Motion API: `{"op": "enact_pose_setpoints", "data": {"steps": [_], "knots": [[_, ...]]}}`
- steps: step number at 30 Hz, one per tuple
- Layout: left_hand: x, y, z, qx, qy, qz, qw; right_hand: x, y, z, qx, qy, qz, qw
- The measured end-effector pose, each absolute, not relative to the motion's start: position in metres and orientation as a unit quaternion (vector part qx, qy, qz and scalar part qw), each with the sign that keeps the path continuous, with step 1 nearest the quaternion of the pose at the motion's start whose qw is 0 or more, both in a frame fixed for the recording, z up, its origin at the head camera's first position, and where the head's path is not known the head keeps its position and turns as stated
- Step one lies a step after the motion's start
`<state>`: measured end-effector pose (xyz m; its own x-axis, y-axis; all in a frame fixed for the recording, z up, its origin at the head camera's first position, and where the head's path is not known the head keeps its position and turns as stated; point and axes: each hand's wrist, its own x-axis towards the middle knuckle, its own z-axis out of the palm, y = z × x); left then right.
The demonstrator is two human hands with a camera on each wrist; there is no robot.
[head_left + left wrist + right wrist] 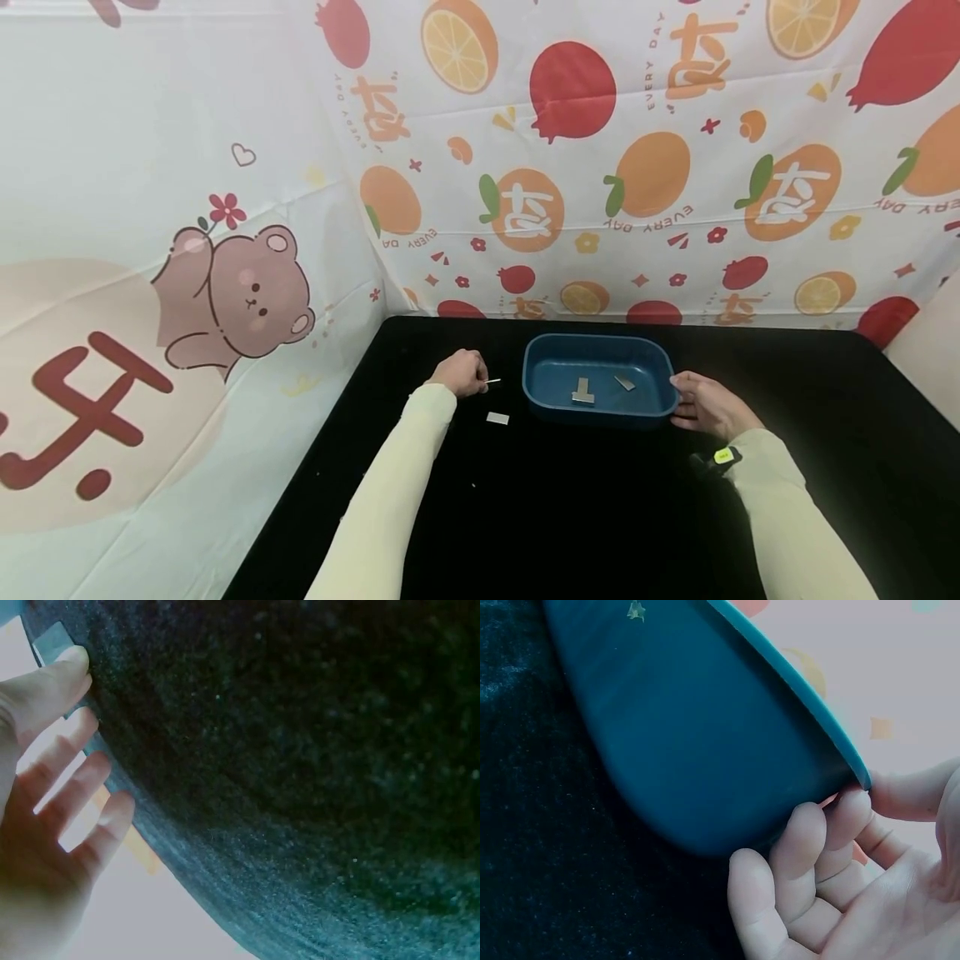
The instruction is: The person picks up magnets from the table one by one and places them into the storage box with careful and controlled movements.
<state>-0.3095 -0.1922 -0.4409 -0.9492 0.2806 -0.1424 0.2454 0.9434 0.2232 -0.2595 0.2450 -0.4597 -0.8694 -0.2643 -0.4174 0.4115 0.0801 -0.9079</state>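
Observation:
Beside the left end of a blue plastic basin [540, 404], my left hand [461, 373] pinches a small flat greyish plate [54, 643] between thumb and fingertips. The other fingers of that hand are spread in the left wrist view. A similar light plate [498, 418] lies on the black table just in front of the hand. At the basin's right end, my right hand [711, 404] holds the rim, thumb at the edge and fingertips against the outer wall [682, 750]. Inside the basin are two overlapping metallic plates [582, 392] and a tilted single plate [625, 382].
The black-covered table [585, 517] meets a fruit-printed cloth [573, 192] right behind the basin. On the left hangs a cloth with a bear print [255, 292]. A dark band with a yellow-green tag [724, 456] sits at my right wrist.

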Motion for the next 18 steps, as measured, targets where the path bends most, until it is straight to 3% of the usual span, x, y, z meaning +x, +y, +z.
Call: {"op": "enact_pose_setpoints", "data": {"steps": [18], "knots": [[-0.3068,-0.1975,-0.4479,0.152,0.982,0.102,0.056,-0.2579,0.2451,-0.4587,0.049,0.698,-0.671,0.245]]}}
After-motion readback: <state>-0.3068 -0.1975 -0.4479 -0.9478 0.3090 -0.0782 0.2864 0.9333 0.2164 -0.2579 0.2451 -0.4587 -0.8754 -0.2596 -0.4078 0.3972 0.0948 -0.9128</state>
